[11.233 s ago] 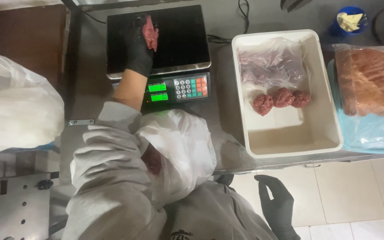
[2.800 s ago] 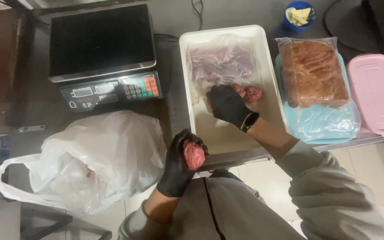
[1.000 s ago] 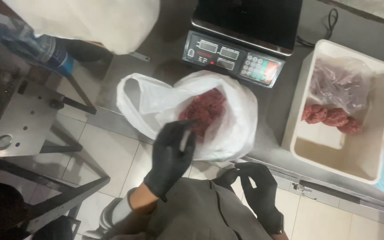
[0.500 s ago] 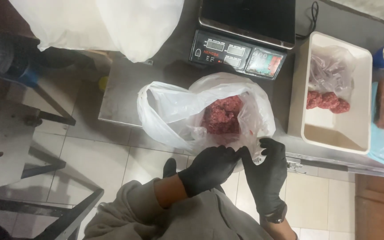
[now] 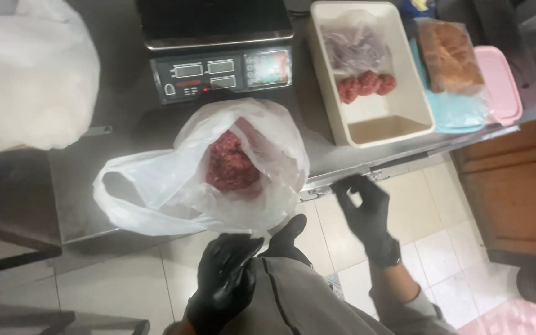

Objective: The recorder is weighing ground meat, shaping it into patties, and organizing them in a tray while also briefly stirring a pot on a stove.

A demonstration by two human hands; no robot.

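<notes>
Steel table [image 5: 125,124] runs above a pale tiled floor, with a scale [image 5: 218,49] at its back. A white plastic bag [image 5: 206,174] sits at the near edge, mouth spread wide so the minced meat [image 5: 231,164] inside is within reach. Both gloved hands hang just off the edge, holding nothing: left hand [image 5: 224,279] loosely curled below the bag, right hand [image 5: 364,208] with fingers half bent. Three meat balls [image 5: 367,85] lie side by side in a cream tray [image 5: 392,127], to the right.

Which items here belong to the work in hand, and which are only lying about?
In use: white plastic bag of minced meat; cream tray of meat balls; black scale; left hand; right hand.
Lying about: wrapped loaf; pink lid.
</notes>
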